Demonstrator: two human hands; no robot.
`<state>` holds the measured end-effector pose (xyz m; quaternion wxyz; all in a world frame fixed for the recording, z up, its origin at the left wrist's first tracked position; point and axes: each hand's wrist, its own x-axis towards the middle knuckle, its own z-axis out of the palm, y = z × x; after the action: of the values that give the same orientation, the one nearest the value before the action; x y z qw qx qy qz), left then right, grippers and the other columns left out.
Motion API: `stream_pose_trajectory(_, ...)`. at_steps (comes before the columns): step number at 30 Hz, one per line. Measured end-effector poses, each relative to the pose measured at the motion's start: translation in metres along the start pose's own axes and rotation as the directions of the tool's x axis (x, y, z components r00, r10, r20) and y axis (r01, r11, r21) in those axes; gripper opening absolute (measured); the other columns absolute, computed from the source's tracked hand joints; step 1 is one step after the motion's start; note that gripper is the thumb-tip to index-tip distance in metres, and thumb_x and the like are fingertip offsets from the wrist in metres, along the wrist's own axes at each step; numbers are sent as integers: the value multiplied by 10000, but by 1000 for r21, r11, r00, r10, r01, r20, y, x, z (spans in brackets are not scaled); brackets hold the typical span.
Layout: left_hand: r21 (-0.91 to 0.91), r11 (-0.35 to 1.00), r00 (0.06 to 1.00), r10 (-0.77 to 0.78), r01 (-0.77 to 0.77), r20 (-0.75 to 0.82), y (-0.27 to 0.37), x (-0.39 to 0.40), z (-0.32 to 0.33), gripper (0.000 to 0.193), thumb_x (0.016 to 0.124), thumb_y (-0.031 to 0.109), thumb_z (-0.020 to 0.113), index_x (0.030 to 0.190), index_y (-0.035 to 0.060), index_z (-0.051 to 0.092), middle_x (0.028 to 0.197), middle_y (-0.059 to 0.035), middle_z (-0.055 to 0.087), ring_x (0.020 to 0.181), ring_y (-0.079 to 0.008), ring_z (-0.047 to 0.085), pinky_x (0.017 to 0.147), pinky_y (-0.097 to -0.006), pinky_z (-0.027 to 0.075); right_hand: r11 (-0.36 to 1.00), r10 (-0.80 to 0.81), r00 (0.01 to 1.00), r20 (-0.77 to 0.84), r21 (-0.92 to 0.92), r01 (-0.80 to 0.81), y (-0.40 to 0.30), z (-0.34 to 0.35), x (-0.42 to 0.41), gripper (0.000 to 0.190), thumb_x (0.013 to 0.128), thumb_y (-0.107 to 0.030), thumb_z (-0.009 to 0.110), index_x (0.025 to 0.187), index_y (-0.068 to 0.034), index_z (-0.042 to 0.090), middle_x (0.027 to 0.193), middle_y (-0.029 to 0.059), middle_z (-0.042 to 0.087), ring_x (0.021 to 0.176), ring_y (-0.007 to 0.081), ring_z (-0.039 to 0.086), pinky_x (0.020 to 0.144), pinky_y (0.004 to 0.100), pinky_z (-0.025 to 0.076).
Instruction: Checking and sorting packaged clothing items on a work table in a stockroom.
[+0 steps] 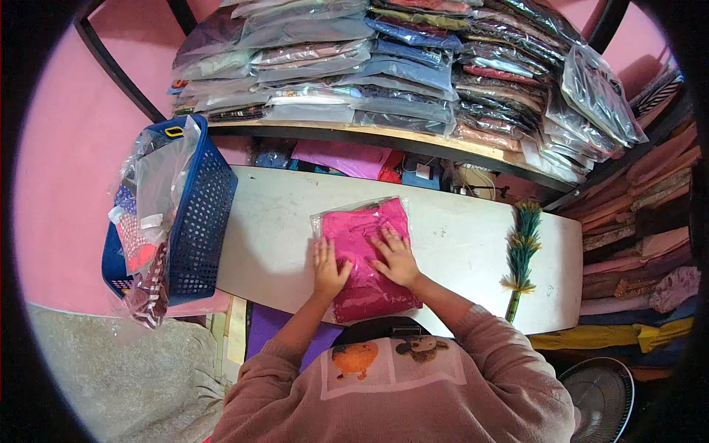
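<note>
A folded bright pink garment in a clear plastic bag [368, 293] lies on the white table [465, 249] before me. My left hand [330, 270] rests flat at the bag's left edge, its fingers pointing away from me. My right hand [397, 259] lies on the upper right part of the bag with the fingers spread. Neither hand grips anything. Clear film shows past the garment along the top and left edges.
A blue perforated plastic basket [202, 227] with bagged garments stands at the table's left end. A green feathery duster [522, 249] lies at the right. Behind the table, a shelf [354, 132] holds stacks of bagged clothes. A fan [601, 401] stands at lower right.
</note>
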<state>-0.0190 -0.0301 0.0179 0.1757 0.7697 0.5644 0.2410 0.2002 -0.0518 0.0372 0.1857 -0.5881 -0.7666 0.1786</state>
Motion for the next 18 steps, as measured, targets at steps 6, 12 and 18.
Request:
stream_pose_trajectory(6, -85, 969, 970, -235, 230, -58, -29, -53, 11, 727, 659, 290, 752, 1187, -78, 412, 1156, -286, 467, 1133, -364, 432, 985, -426, 323, 842, 450, 893, -4, 336, -423, 23, -8, -66, 683, 712, -371, 670, 1201, 21, 398, 1193, 271, 439, 1103, 391, 445, 918, 417, 382)
stream_pose_trajectory(12, -796, 269, 829, -328, 542, 453, -6, -39, 9, 546, 659, 14, 679, 1158, 29, 458, 1048, -59, 569, 937, -184, 557, 837, -321, 449, 646, 383, 885, 266, 607, -462, 59, 28, -71, 575, 704, -213, 731, 1138, 47, 458, 1031, 145, 592, 922, 226, 578, 833, 332, 451)
stream_pose_trajectory(18, -871, 376, 947, -183, 317, 265, 54, -15, -10, 595, 676, -62, 631, 1215, 34, 397, 1109, -68, 536, 977, -175, 542, 868, -324, 437, 416, 240, 961, 136, 880, -228, 51, -21, -78, 450, 771, 70, 579, 1200, -6, 468, 1038, 29, 586, 936, 108, 543, 836, 260, 442)
